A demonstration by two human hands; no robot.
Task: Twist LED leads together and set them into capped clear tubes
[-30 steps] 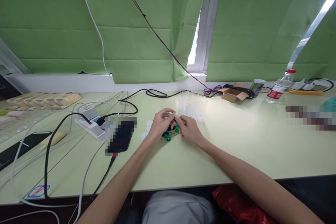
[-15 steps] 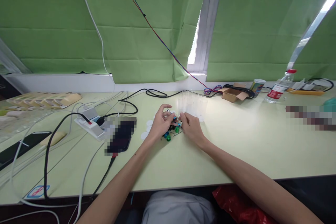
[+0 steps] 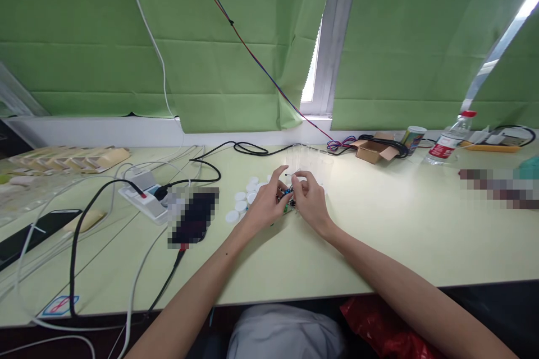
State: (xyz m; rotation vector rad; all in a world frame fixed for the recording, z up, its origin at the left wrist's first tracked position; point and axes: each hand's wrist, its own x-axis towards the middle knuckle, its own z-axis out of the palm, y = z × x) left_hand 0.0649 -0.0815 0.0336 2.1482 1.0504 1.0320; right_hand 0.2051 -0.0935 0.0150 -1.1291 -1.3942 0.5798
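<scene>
- Over tabletop's [image 3: 379,252] front edge: forearms [image 3: 206,277] angle in, converging.
- Mid-tabletop: L hand [image 3: 266,202] & R hand [image 3: 312,202] meet at blue bit [image 3: 287,192], fingers bent, L index raised; exact grip can't tell, partly hidden.
- Prob. mid-job: finish not evident, amt left unclear.
- L of hands: discs [image 3: 240,196]; twd back edge: clear tubs [image 3: 314,158].

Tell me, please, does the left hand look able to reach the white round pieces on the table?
Probably yes: the white round pieces lie close beside the left hand, with nothing visible blocking them. However, its fingers seem occupied around a small blue part.
</scene>
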